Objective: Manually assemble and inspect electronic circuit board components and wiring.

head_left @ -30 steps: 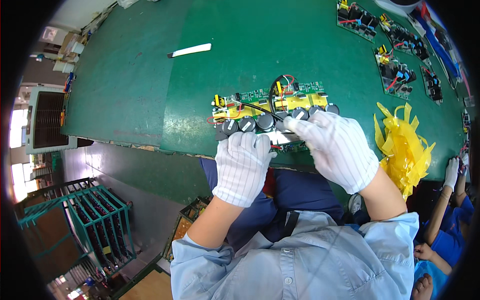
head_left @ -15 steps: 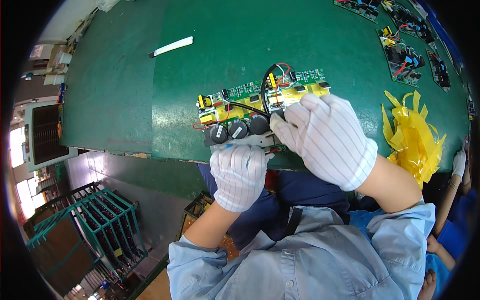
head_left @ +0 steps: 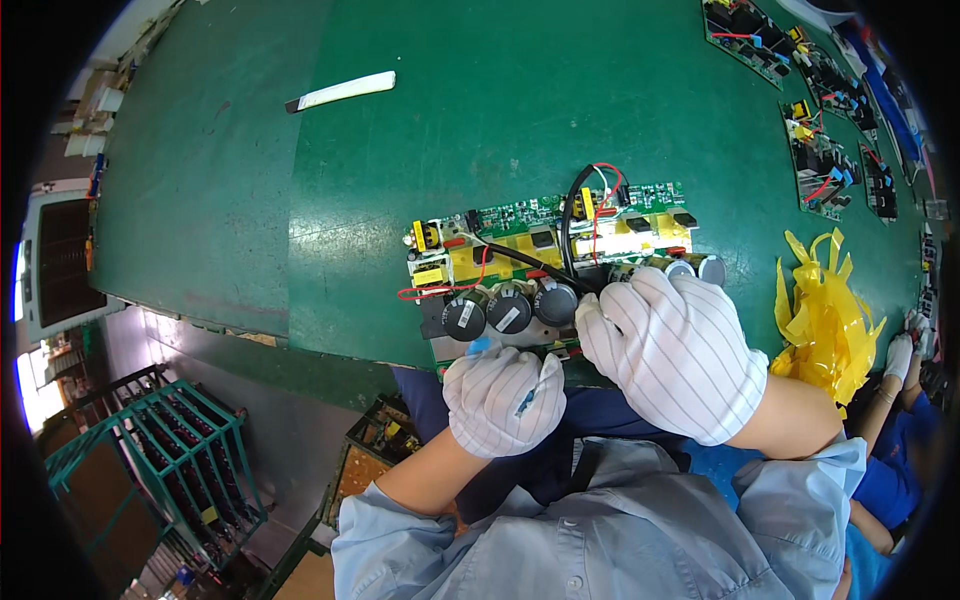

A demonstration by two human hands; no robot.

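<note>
Just beyond and partly beneath the curled left hand [head_left: 503,403] and right hand [head_left: 672,355], a circuit board [head_left: 513,241] is laid; whether it's gripped can't be told. Stiff but fragile, probably: best held by its edges, capacitors [head_left: 510,308] spared!

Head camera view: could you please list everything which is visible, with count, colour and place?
Smooth wide tabletop: one, green, centre to top.
Long circuit board with cylindrical components: one, green, yellow and black, near edge of tabletop.
Thick cable: count unclear, black, on that board.
Other circuit boards: at least four, green and black, upper right.
Flat strip with dark end: one, white, upper left.
Heap of shiny film strips: one, yellow, right.
Barred metal rack: one, teal, lower left.
Boxy appliance with grille: one, pale, left edge.
Co-worker's glove: at least one, white, right edge.
Shirt sleeves: two, light blue, bottom.
Hands in striped gloves: two, white, at long board.
</note>
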